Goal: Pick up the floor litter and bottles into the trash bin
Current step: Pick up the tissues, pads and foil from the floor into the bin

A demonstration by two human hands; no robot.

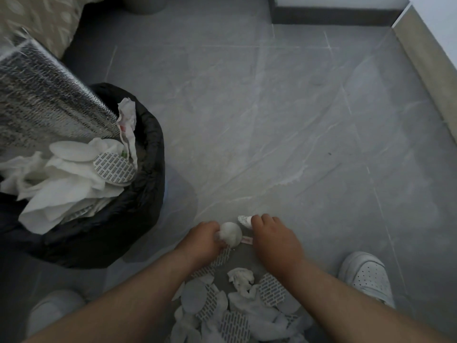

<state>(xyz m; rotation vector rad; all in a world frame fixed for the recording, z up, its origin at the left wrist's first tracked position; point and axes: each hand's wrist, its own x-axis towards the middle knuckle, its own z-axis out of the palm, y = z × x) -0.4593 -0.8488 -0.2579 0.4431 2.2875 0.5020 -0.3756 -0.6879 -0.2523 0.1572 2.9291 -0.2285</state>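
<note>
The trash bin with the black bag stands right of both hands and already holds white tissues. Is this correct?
Not quite: the head view shows the trash bin standing to the left of the left hand and right hand, not to the right. It does already hold white tissues.

Bare forearms, white perforated sneakers on both feet.

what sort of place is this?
Likely a room in a home: grey tiled floor, baseboard under a white wall, trash bin lined with a black bag.
</note>
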